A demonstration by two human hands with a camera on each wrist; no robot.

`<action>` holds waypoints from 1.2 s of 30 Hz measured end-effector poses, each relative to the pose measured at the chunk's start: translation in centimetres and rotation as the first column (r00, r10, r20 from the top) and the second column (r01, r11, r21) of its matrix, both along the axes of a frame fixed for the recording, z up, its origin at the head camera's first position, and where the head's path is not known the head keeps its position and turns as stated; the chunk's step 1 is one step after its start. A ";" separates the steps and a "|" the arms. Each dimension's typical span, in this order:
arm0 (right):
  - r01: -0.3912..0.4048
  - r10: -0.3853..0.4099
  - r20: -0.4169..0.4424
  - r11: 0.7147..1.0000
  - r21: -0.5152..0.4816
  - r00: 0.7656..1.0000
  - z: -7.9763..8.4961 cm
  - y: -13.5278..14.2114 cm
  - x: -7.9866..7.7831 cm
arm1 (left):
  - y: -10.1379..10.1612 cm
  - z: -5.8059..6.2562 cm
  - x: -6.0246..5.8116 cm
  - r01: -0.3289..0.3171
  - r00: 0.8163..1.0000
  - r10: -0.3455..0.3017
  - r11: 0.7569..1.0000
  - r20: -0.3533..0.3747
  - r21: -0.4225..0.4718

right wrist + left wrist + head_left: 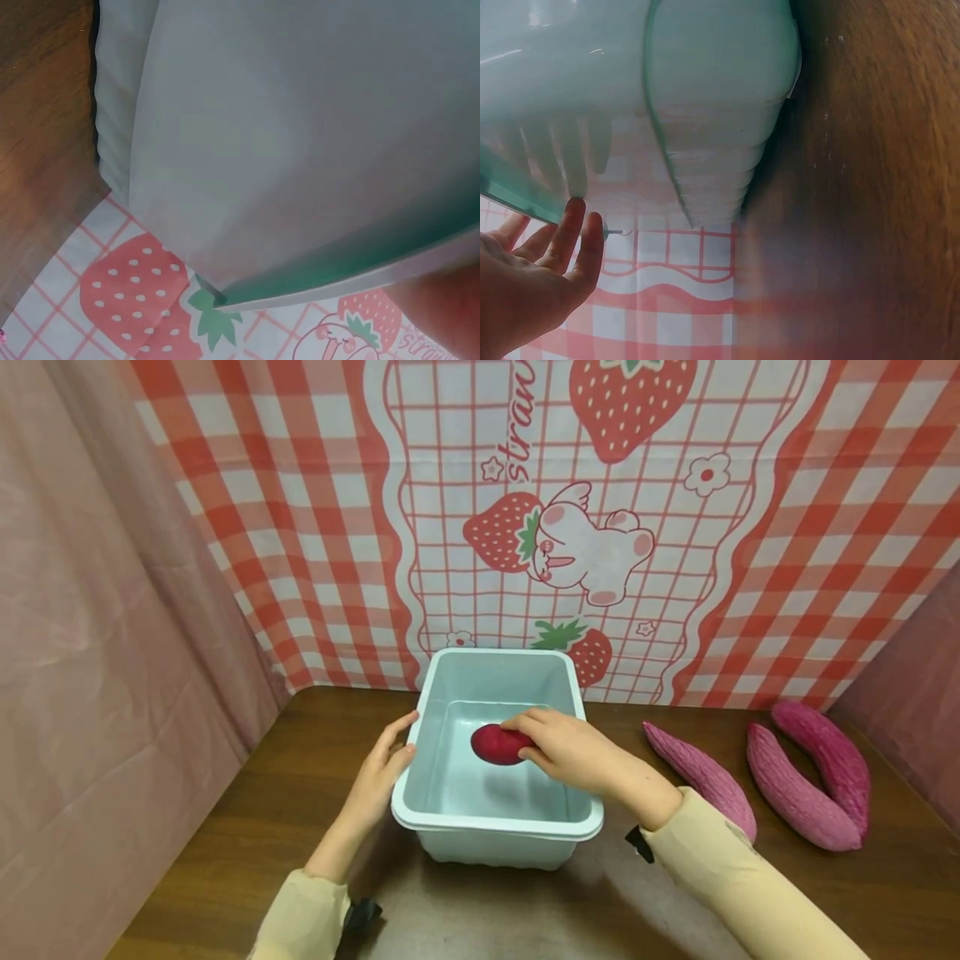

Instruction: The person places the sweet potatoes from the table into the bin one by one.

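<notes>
Dark red object [495,745], pinched by the right hand [564,745] over the tub [495,824], is probably best lowered clear of its right edge, left hand [377,781] spread at the left.

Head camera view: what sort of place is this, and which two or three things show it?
Probably a staged tabletop setting indoors: a strawberry-print cloth hangs as a backdrop, a plain pinkish curtain closes off the left side, and a wooden table serves as the work surface.
</notes>
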State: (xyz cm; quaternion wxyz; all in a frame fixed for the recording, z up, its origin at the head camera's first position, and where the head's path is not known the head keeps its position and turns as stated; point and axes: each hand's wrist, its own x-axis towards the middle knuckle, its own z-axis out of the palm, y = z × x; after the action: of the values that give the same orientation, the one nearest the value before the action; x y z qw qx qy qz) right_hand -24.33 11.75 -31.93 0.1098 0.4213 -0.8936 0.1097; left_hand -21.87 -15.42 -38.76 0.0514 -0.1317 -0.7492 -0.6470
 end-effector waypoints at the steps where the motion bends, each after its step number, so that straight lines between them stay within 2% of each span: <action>1: -0.005 0.005 0.000 1.000 0.001 1.000 0.0 -0.1 0.0 | 0.0 0.0 0.0 -0.001 1.000 0.001 1.000 0.001 -0.001; 5: -0.035 0.035 0.005 0.999 0.011 0.999 -0.2 -0.4 0.0 | 0.0 -0.1 0.1 0.005 1.000 -0.005 1.000 0.002 0.004; 14: -0.088 0.076 0.119 0.991 0.097 0.990 -0.1 -1.0 -0.2 | 0.0 -0.2 0.0 0.011 1.000 -0.011 1.000 -0.008 0.025; 22: -0.062 0.020 0.181 0.971 0.232 0.983 -0.4 -1.3 0.0 | 0.0 -0.2 -0.1 0.017 1.000 -0.017 0.999 -0.011 0.030; 28: -0.037 -0.029 0.230 0.960 0.278 0.973 -0.3 -1.4 -0.1 | 0.0 -0.1 -0.2 0.021 1.000 -0.021 0.999 -0.011 0.033; 36: -0.035 -0.045 0.238 0.946 0.323 0.970 -0.4 -1.7 -0.1 | 0.0 -0.1 0.0 0.011 1.000 -0.011 0.999 0.003 0.031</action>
State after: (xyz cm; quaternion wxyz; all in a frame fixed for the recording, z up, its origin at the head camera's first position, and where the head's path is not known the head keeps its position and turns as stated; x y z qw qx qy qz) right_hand -24.45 10.08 -32.31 -0.0705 0.4148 -0.9071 0.0113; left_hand -21.88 -15.37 -38.89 0.0489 -0.1341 -0.7385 -0.6590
